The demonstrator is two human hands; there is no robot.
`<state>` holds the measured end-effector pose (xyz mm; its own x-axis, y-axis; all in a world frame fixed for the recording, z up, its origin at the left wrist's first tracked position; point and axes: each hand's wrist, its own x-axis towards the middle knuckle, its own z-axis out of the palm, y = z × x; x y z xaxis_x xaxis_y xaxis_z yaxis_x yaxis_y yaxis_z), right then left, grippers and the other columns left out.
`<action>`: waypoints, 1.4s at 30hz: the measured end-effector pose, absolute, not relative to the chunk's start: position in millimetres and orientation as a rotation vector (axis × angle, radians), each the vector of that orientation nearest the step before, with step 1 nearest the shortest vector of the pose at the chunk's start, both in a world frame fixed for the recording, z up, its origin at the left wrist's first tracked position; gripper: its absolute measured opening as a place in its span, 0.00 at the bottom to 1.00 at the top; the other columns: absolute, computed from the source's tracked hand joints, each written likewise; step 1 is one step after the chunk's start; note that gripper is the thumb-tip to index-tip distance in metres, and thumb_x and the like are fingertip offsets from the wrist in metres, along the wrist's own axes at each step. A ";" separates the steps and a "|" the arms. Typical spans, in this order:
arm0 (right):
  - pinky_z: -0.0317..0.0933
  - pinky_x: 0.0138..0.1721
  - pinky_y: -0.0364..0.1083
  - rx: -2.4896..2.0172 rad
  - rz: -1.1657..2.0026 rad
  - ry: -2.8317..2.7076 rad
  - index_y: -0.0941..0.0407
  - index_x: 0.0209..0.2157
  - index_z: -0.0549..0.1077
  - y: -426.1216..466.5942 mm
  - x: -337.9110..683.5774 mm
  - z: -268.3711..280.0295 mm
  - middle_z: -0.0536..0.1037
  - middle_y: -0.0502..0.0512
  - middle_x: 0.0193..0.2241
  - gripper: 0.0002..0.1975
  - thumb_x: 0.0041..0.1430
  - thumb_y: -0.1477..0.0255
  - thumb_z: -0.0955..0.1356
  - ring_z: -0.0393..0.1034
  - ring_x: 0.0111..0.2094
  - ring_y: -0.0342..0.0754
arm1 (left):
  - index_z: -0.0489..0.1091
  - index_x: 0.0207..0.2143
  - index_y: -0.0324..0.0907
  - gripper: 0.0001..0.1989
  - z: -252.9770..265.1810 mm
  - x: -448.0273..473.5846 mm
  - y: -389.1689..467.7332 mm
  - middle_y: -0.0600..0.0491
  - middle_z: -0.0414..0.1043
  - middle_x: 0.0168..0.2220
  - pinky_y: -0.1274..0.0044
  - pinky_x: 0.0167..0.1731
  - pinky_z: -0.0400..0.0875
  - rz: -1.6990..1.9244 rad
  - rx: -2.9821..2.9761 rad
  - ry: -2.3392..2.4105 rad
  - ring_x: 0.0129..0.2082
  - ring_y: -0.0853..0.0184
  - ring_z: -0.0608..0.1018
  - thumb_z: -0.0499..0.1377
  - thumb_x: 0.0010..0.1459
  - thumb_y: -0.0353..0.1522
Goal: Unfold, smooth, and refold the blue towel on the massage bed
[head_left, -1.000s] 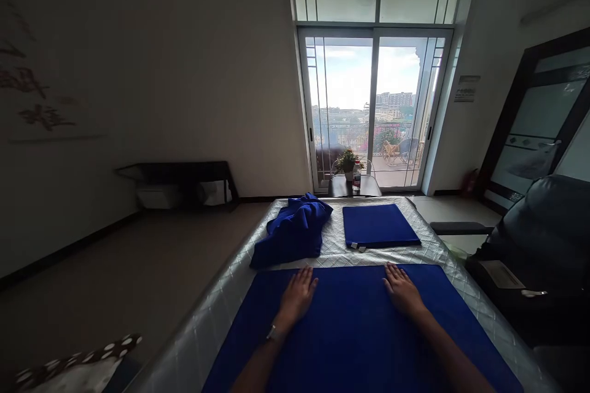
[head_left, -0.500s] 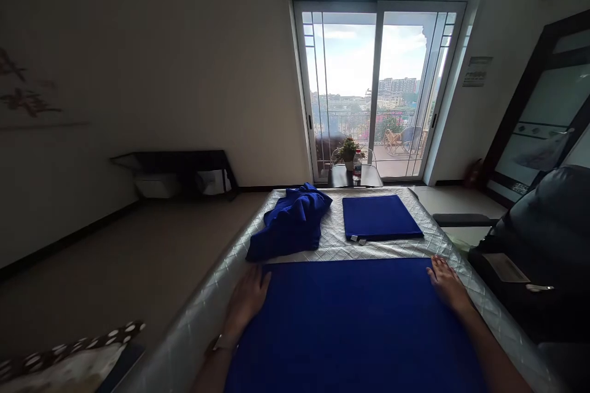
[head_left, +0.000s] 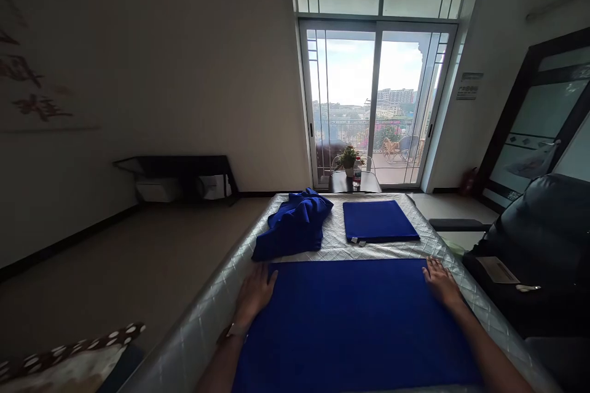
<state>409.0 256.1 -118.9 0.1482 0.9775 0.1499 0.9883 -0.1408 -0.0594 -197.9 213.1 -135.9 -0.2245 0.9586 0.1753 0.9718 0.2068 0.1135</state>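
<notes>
A wide blue cloth point(head_left: 354, 319) lies spread flat on a silvery quilted mattress point(head_left: 332, 236). My left hand point(head_left: 256, 290) rests flat at the cloth's far left corner, fingers stretched out and thumb apart. At the far right corner my right hand point(head_left: 441, 281) lies flat on the edge, its fingers extended too. Beyond the cloth sits a neatly folded blue cloth point(head_left: 380, 221) with small white tags on its near edge. A crumpled blue cloth point(head_left: 297, 224) is heaped to the left of it.
Past the mattress's far end, a small table point(head_left: 341, 182) bears a potted plant point(head_left: 349, 159) and a bottle point(head_left: 357, 173) before a sliding glass door. On the right is a black armchair point(head_left: 548, 227). A polka-dot cushion point(head_left: 69, 356) shows at lower left.
The camera view has tilted up slightly, and more of the spread cloth's near edge shows. Both hands stay flat at the same corners; the cloths keep their places.
</notes>
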 end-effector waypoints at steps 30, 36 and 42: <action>0.38 0.72 0.55 -1.712 0.232 -2.372 0.61 0.72 0.52 237.6 238.3 -110.1 0.52 0.58 0.72 0.33 0.71 0.60 0.50 0.42 0.74 0.50 | 0.60 0.69 0.42 0.26 -136.1 -0.4 233.9 0.44 0.62 0.69 0.59 0.67 0.61 -0.469 -2.452 -1.712 0.70 0.57 0.62 0.42 0.74 0.39; 0.45 0.71 0.59 -1.948 -0.139 -2.129 0.61 0.70 0.58 255.0 374.7 -131.9 0.60 0.63 0.70 0.33 0.70 0.64 0.49 0.49 0.72 0.52 | 0.68 0.64 0.42 0.25 -148.6 -142.7 227.2 0.42 0.68 0.65 0.51 0.63 0.64 -0.384 -2.192 -1.966 0.68 0.50 0.66 0.43 0.70 0.34; 0.43 0.71 0.61 -1.956 -0.211 -2.090 0.58 0.72 0.53 264.3 426.0 -155.7 0.53 0.60 0.73 0.33 0.70 0.63 0.49 0.49 0.72 0.56 | 0.73 0.59 0.41 0.25 -157.5 -203.8 223.9 0.40 0.73 0.61 0.47 0.61 0.64 -0.421 -2.149 -1.938 0.66 0.46 0.67 0.45 0.67 0.32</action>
